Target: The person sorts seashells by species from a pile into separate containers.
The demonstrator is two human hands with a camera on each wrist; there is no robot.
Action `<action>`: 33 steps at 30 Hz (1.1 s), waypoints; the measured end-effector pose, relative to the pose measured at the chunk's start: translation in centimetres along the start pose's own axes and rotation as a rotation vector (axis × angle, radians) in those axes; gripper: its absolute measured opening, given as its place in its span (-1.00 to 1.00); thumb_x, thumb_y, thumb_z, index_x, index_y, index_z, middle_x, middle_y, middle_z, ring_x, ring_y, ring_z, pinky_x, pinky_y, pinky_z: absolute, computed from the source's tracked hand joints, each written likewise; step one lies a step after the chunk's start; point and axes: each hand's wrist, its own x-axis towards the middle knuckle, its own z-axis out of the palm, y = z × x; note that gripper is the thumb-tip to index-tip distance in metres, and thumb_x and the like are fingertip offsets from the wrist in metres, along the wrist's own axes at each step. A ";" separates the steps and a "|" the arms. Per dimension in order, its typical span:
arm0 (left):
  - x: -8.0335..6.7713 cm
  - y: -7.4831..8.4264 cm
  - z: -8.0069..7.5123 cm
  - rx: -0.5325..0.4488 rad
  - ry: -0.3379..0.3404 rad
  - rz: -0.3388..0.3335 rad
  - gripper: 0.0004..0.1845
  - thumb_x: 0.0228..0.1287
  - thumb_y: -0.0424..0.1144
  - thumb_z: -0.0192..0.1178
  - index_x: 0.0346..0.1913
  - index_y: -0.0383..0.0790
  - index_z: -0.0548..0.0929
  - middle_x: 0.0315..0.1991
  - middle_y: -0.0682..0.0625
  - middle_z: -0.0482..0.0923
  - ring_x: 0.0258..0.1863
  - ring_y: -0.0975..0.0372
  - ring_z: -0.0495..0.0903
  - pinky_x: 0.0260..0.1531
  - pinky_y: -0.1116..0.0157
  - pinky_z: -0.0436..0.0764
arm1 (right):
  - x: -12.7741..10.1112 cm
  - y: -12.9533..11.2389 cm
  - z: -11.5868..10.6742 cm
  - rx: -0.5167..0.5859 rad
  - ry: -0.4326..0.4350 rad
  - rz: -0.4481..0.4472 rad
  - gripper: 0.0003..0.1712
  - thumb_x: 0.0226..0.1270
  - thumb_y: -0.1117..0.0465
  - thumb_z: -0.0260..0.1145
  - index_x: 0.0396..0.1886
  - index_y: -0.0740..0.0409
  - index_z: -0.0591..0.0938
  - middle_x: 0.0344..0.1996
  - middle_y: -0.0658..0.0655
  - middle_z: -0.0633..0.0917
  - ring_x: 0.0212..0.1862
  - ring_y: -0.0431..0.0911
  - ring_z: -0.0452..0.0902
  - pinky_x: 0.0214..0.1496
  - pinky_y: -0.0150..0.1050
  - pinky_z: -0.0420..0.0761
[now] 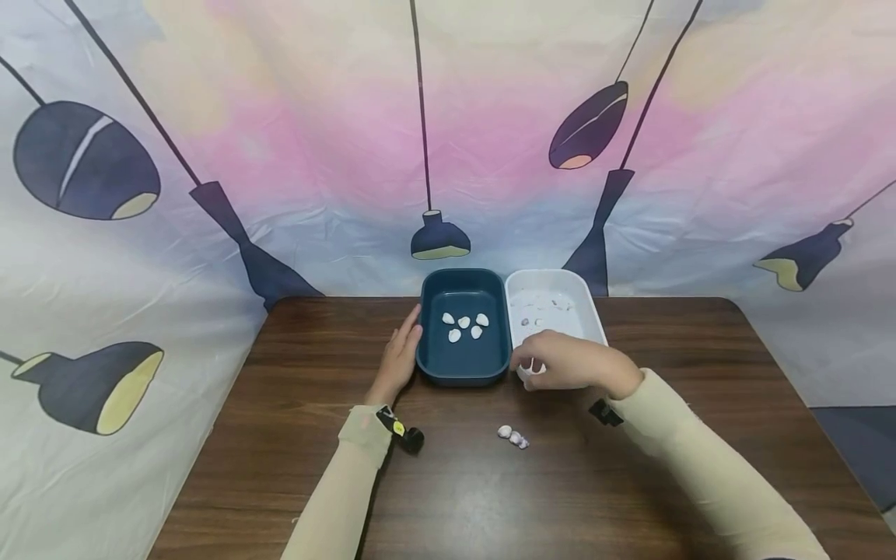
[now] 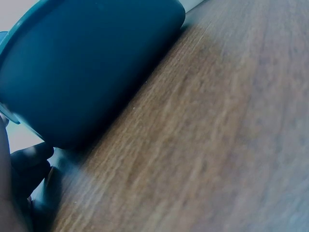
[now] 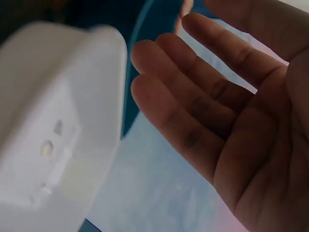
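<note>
A dark teal tray (image 1: 462, 365) holds several white shells (image 1: 464, 325). Beside it on the right stands a white tray (image 1: 591, 315) with several small shells (image 1: 537, 315). My left hand (image 1: 400, 354) lies flat against the teal tray's left wall, fingers straight; in the left wrist view the fingers (image 2: 26, 162) touch the tray's (image 2: 96, 63) base. My right hand (image 1: 560, 362) hovers over the white tray's front left corner. The right wrist view shows its fingers (image 3: 193, 106) spread and relaxed beside the tray (image 3: 58, 121), holding nothing.
Three small shells (image 1: 513, 437) lie loose on the brown wooden table (image 1: 280, 389), in front of the trays and between my forearms. A printed cloth backdrop (image 1: 448, 155) hangs right behind the trays and wraps round both sides of the table.
</note>
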 end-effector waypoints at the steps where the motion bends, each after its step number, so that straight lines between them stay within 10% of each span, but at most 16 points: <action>1: 0.0 0.0 0.0 0.000 0.000 -0.003 -0.42 0.76 0.04 -0.20 0.69 0.06 0.22 0.64 -0.05 0.22 0.64 -0.02 0.12 0.65 -0.03 -0.22 | -0.1 0.0 0.5 0.001 0.006 -0.013 -0.76 0.27 0.41 0.42 -0.08 0.19 0.79 -0.21 0.02 0.78 -0.15 -0.05 0.69 -0.01 -0.13 0.70; 33: 0.0 -0.2 0.1 0.008 -0.003 0.009 -0.42 0.77 0.05 -0.22 0.69 0.04 0.20 0.64 -0.07 0.21 0.64 -0.03 0.12 0.65 -0.05 -0.22 | -1.7 -1.0 9.6 0.009 -0.019 0.124 -0.67 0.12 0.26 0.60 -0.27 0.02 0.58 -0.41 -0.12 0.53 -0.38 -0.29 0.39 -0.36 -0.34 0.48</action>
